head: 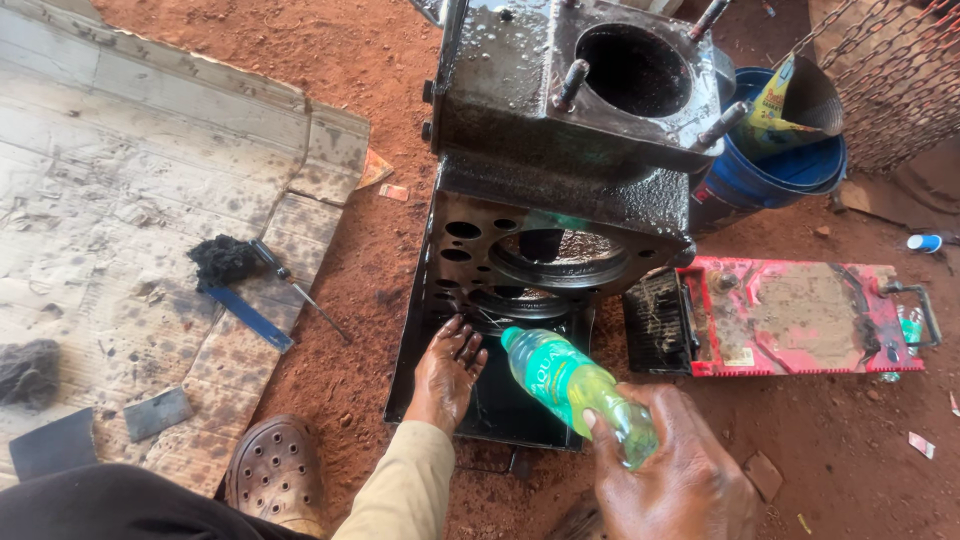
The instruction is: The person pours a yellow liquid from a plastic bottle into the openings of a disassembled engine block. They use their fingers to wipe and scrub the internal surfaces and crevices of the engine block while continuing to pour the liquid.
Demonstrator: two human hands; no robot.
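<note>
On the far left I see a blue-handled tool (250, 318) lying unused on cardboard (120, 200). My left hand (447, 368), fingers spread and holding nothing, rests in the black tray (420, 330) under the engine block (570, 150), which already glistens wet. My right hand (680, 480) grips the plastic bottle (570, 385), tilted toward the tray with greenish liquid remaining.
</note>
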